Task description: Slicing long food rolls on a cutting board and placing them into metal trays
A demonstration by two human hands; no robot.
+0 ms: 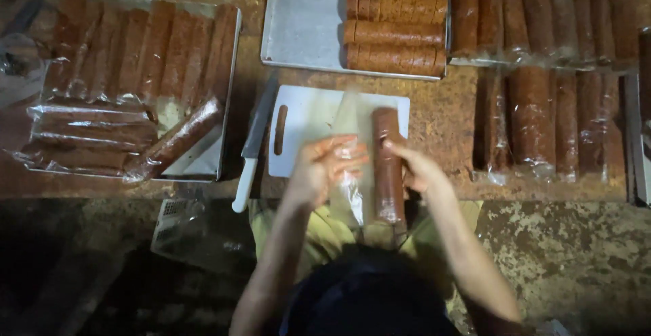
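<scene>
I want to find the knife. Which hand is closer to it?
Left. The left hand is just right of the knife, over the cutting board; the right hand is farther right, on the brown roll.

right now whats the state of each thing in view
brown roll: upright on board, partly in clear wrap
left hand: pinching the clear wrap
right hand: gripping the roll
knife: lying beside cutting board, untouched
metal tray: holds bare rolls
left tray: holds wrapped rolls
</scene>
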